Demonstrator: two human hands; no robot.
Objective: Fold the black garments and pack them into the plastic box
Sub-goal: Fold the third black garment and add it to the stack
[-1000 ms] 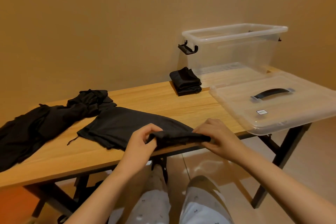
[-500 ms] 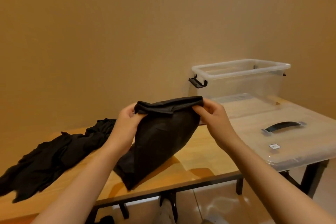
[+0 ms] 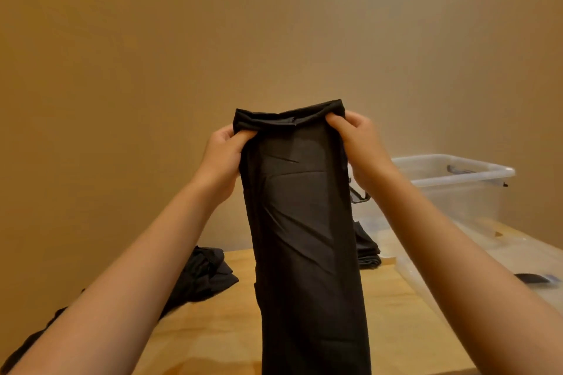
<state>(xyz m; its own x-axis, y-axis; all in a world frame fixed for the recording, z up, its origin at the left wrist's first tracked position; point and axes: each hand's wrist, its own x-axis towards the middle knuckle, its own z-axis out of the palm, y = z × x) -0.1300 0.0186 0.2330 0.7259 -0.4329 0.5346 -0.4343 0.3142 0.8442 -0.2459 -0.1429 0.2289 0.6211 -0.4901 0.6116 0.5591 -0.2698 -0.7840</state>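
Observation:
I hold a long black garment (image 3: pixel 304 222) up in front of me by its top edge, and it hangs straight down over the wooden table (image 3: pixel 219 329). My left hand (image 3: pixel 224 155) pinches the left corner, my right hand (image 3: pixel 356 143) the right corner. Behind at the right stands the clear plastic box (image 3: pixel 463 189), open on top. A folded black garment (image 3: pixel 367 248) lies on the table beside the box, partly hidden by the hanging cloth. A loose pile of black garments (image 3: pixel 201 277) lies at the left, partly behind my left arm.
The box's clear lid (image 3: pixel 518 265) with a black handle lies flat on the table's right end. A plain tan wall stands close behind the table.
Both hands have lifted the garment from the table's near edge up high, so it now hangs full length. My view has tilted upward.

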